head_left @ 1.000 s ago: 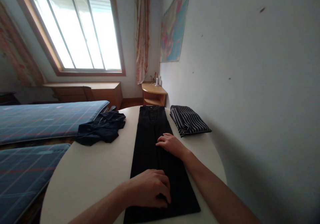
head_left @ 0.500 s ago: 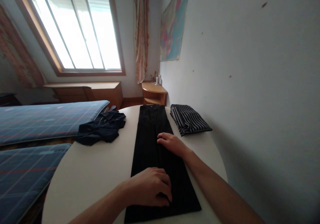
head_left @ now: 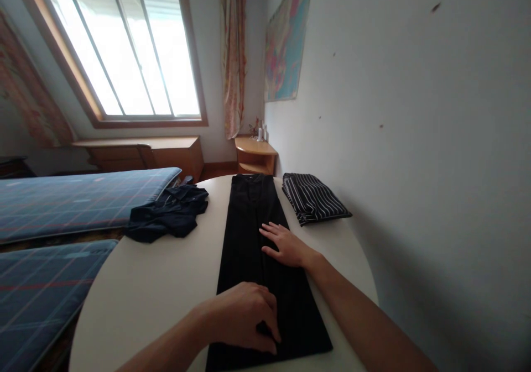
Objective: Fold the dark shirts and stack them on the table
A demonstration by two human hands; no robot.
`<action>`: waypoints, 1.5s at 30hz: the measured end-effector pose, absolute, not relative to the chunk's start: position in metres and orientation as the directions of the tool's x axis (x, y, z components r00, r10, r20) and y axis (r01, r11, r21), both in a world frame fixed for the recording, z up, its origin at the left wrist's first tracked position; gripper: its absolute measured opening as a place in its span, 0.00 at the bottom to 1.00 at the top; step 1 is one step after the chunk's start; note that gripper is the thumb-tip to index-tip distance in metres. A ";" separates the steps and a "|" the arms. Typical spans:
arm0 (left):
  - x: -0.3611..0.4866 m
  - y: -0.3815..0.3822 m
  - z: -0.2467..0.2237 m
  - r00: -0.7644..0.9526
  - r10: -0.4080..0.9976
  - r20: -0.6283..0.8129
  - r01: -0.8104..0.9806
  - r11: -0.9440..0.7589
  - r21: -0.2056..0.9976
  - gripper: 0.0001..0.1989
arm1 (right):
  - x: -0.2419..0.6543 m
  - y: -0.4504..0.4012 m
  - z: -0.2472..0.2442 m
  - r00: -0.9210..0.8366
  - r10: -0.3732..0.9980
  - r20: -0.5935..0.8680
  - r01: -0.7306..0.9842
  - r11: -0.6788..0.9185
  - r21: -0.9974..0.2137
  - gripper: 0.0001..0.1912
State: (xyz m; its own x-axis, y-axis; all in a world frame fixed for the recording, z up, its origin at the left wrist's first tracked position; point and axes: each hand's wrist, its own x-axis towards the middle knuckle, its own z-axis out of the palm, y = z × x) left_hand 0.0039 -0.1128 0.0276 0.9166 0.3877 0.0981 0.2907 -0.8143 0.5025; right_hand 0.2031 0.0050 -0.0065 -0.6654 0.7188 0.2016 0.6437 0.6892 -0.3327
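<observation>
A pair of black trousers [head_left: 243, 256] lies lengthwise down the middle of the white round table [head_left: 153, 283], waistband at the far end and leg hems towards me. Close to the hems, my left hand [head_left: 244, 314] is bent over the cloth, thumb and forefinger drawn together in a pinch on it. Further up the legs, my right hand [head_left: 286, 245] rests flat near the right side, its fingers spread out. Each hand covers part of the fabric.
A folded black-and-white striped garment [head_left: 313, 198] sits at the table's far right, near the wall. Dark blue crumpled clothing [head_left: 168, 214] lies at the far left edge. Blue plaid mattresses [head_left: 83, 200] border the left side. A small wooden stand [head_left: 255, 148] is beyond the table.
My right hand has spread and flattened its fingers on the trousers, having been curled before. The left hand has shifted slightly down and left. The trousers lie almost unchanged.
</observation>
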 end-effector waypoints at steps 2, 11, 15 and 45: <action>0.003 -0.114 0.032 0.914 0.396 0.091 0.292 -0.797 0.529 0.08 | 0.206 0.005 -0.007 -0.680 0.717 0.154 0.640 0.683 -0.352 0.34; 0.004 -0.121 0.030 0.754 0.652 -0.079 0.617 -0.661 0.427 0.41 | 0.201 0.000 -0.007 -0.638 0.767 0.076 0.710 0.623 -0.327 0.31; 0.004 -0.121 0.023 0.761 0.631 -0.149 0.629 -0.663 0.405 0.40 | 0.199 -0.001 -0.006 -0.619 0.785 0.036 0.741 0.598 -0.307 0.30; -0.003 -0.083 0.014 0.740 0.669 -0.074 0.637 -0.660 0.398 0.37 | 0.185 0.045 -0.008 -0.479 0.877 0.042 0.842 0.472 -0.263 0.39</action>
State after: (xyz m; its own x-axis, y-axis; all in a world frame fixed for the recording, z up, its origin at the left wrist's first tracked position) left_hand -0.0026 -0.0830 0.0139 0.7398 0.6688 -0.0741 0.6369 -0.6604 0.3977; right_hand 0.1848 0.0451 -0.0082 -0.4786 0.8770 0.0422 0.8415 0.4719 -0.2630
